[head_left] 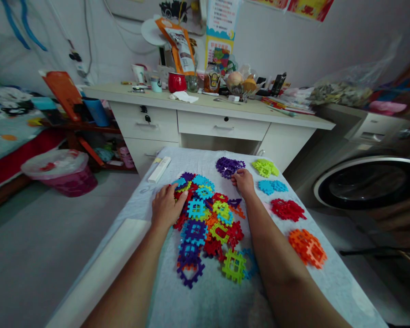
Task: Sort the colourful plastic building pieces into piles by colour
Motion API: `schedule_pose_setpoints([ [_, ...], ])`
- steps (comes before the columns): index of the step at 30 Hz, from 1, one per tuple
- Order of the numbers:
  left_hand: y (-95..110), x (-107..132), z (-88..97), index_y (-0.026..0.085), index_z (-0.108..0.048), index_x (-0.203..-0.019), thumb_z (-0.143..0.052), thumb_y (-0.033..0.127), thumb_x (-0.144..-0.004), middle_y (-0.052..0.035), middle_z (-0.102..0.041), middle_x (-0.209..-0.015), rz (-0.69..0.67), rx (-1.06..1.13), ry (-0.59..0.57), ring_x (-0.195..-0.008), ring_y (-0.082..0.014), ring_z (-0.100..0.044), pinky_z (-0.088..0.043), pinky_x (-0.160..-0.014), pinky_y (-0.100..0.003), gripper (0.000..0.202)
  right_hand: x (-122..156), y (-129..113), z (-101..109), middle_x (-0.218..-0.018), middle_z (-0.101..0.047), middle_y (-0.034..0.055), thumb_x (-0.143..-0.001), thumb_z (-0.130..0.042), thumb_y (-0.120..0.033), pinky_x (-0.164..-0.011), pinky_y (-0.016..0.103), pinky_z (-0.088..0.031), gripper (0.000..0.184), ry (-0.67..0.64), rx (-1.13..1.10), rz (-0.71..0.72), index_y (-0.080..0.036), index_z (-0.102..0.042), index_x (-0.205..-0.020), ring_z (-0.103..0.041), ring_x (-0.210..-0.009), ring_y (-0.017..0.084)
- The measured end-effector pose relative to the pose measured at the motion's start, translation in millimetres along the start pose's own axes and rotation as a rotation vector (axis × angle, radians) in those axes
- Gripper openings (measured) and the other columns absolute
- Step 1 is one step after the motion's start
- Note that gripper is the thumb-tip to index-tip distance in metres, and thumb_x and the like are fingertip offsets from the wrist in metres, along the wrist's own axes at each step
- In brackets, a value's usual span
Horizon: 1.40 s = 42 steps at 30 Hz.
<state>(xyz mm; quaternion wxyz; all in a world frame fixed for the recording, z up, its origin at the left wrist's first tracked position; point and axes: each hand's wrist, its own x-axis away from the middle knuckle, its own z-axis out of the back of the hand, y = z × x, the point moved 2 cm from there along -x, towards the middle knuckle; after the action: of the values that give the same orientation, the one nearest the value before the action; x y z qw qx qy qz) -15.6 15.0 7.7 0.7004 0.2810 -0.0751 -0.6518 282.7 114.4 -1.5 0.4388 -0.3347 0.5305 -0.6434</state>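
A mixed pile of notched plastic building pieces (195, 209) in purple, blue, red, yellow-green and orange covers the middle of the cloth-covered table (167, 296). My left hand (166, 207) lies at the pile's left edge, fingers and thumb apart, touching the pieces. At the far side, my right hand (243, 181) is closed with curled fingertips against the near edge of a purple pile (228, 166). Whatever those fingers may pinch is hidden. Along the right stand single-colour piles: yellow-green (265, 167), blue (272, 186), red (287, 209) and orange (307, 247).
A long white box (159, 169) lies at the table's far left, and a white board (105, 269) runs along its left side. Behind stands a cluttered white desk (222, 126). A washing machine (369, 150) is on the right, a pink bin (66, 175) on the left.
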Motion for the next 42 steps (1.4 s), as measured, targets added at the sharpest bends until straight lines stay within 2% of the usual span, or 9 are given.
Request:
schedule_pose_setpoints([
  [5, 1, 0, -0.1, 0.023, -0.057, -0.132, -0.043, 0.051, -0.094, -0.0115, -0.059, -0.13, 0.003, 0.003, 0.001, -0.122, -0.0292, -0.054, -0.042, -0.104, -0.047, 0.049, -1, 0, -2, -0.082, -0.07, 0.003, -0.07, -0.051, -0.017, -0.061, 0.025, -0.055, 0.015, -0.067, 0.034, 0.067, -0.02, -0.055, -0.084, -0.068, -0.07, 0.014],
  [10, 0, 0, -1.4, 0.023, -0.057, -0.132, -0.042, 0.051, -0.094, -0.0126, -0.059, -0.131, -0.001, -0.011, 0.003, -0.122, -0.0301, -0.054, -0.042, -0.104, -0.048, 0.05, 1, -12, -8, -0.087, -0.072, 0.0026, -0.07, -0.052, -0.015, -0.075, 0.03, -0.055, 0.018, -0.141, 0.232, 0.288, -0.019, -0.064, -0.083, -0.067, -0.079, 0.017],
  [13, -1, 0, -2.0, 0.023, -0.057, -0.132, -0.042, 0.052, -0.094, -0.0123, -0.059, -0.13, -0.018, -0.016, 0.012, -0.122, -0.03, -0.054, -0.042, -0.104, -0.048, 0.05, 11, -24, -19, -0.09, -0.073, 0.0033, -0.075, -0.053, -0.013, -0.085, 0.031, -0.052, 0.021, -0.291, 0.4, 0.443, -0.019, -0.068, -0.087, -0.066, -0.085, 0.017],
  [17, -1, 0, -2.0, 0.022, -0.056, -0.133, -0.041, 0.051, -0.094, -0.0125, -0.059, -0.13, -0.021, -0.025, 0.008, -0.12, -0.0304, -0.055, -0.042, -0.104, -0.048, 0.051, 33, -33, -37, -0.104, -0.072, 0.0079, -0.082, -0.057, -0.016, -0.088, 0.031, -0.048, 0.025, -0.501, 0.587, 0.538, -0.016, -0.069, -0.104, -0.065, -0.093, 0.019],
  [20, -1, 0, -1.6, 0.021, -0.055, -0.134, -0.042, 0.05, -0.094, -0.0126, -0.059, -0.131, -0.024, -0.021, 0.019, -0.121, -0.0301, -0.054, -0.043, -0.104, -0.047, 0.051, 45, -37, -46, -0.109, -0.071, 0.0095, -0.084, -0.061, -0.018, -0.087, 0.029, -0.047, 0.035, -0.605, 0.612, 0.535, -0.015, -0.064, -0.118, -0.064, -0.095, 0.019],
  [25, -2, 0, -2.3, 0.022, -0.055, -0.133, -0.043, 0.05, -0.094, -0.0119, -0.059, -0.131, -0.03, -0.022, 0.032, -0.121, -0.0297, -0.055, -0.043, -0.104, -0.047, 0.05, 49, -39, -50, -0.099, -0.069, 0.0051, -0.079, -0.065, -0.014, -0.078, 0.025, -0.045, 0.05, -0.636, 0.542, 0.471, -0.014, -0.058, -0.128, -0.061, -0.082, 0.014],
  [34, -3, -1, -4.6, 0.023, -0.056, -0.134, -0.045, 0.05, -0.092, -0.0122, -0.059, -0.13, -0.019, -0.02, 0.031, -0.12, -0.0298, -0.055, -0.043, -0.104, -0.047, 0.051, 38, -41, -44, -0.072, -0.06, -0.0032, -0.076, -0.064, -0.019, -0.063, 0.021, -0.038, 0.019, -0.637, 0.379, 0.452, -0.016, -0.069, -0.094, -0.05, -0.065, 0.01],
  [39, -2, -1, -4.8, 0.022, -0.056, -0.134, -0.044, 0.051, -0.093, -0.0131, -0.058, -0.133, -0.004, -0.018, 0.014, -0.123, -0.0311, -0.054, -0.042, -0.104, -0.048, 0.052, 35, -54, -32, -0.067, -0.057, -0.004, -0.071, -0.062, -0.019, -0.062, 0.023, -0.036, 0.012, -0.568, 0.293, 0.488, -0.016, -0.066, -0.082, -0.049, -0.063, 0.011],
  [42, -2, -1, -3.4, 0.022, -0.057, -0.132, -0.044, 0.051, -0.092, -0.013, -0.058, -0.132, -0.008, -0.009, 0.014, -0.122, -0.0308, -0.054, -0.042, -0.103, -0.049, 0.051, 41, -66, -27, -0.066, -0.057, -0.0041, -0.072, -0.063, -0.025, -0.06, 0.023, -0.038, 0.014, -0.62, 0.181, 0.416, -0.017, -0.063, -0.083, -0.048, -0.061, 0.011],
])
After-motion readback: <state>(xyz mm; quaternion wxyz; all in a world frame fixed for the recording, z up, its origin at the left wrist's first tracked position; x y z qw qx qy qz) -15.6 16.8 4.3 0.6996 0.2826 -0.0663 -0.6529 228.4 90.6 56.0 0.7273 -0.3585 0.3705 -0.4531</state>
